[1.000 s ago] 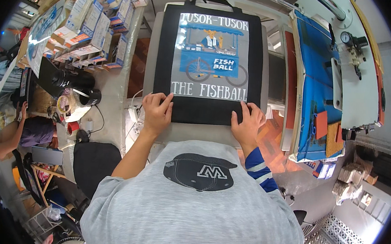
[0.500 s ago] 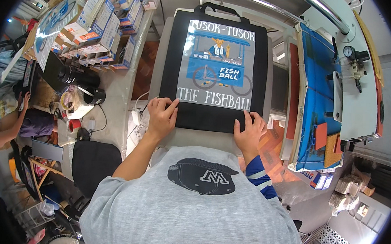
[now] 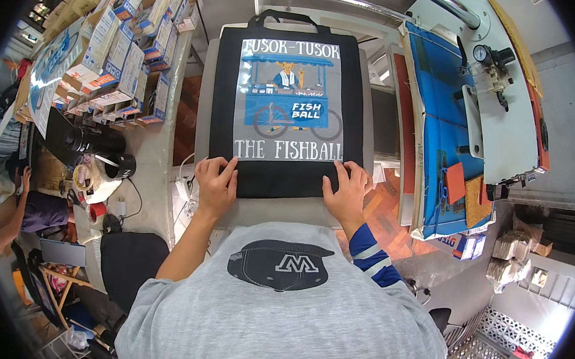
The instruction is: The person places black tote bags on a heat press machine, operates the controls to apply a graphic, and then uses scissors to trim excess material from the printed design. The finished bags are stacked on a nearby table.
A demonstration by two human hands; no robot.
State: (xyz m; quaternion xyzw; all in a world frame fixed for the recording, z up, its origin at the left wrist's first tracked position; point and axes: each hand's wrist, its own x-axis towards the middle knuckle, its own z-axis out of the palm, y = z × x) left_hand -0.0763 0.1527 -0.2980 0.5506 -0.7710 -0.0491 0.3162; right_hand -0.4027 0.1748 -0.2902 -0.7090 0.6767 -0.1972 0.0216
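Note:
A black tote bag (image 3: 280, 182) lies flat in front of me, its handles toward the far side. On it rests a clear, shiny printed film (image 3: 337, 83) with a blue food cart picture and white lettering. My left hand (image 3: 217, 184) touches the film's lower left corner with its fingertips, thumb apart on the black cloth. At the lower right corner, my right hand (image 3: 350, 192) does the same, index finger at the corner and thumb spread below it. Both hands are open, fingers bent. Under the bag is a grey padded platen (image 3: 285, 213), showing around its edges.
To the left, a table (image 3: 151, 176) carries stacked cardboard boxes (image 3: 119, 61), a black mug (image 3: 122, 166) and tape rolls. Another person's arm (image 3: 8, 223) shows at far left. A blue-covered board (image 3: 438, 123) and a machine with a pressure gauge (image 3: 481, 54) stand at right.
The whole view has shifted, so the bag and hands appear further left and slightly lower. The film's place on the bag looks about the same, and both hands stay at its lower corners.

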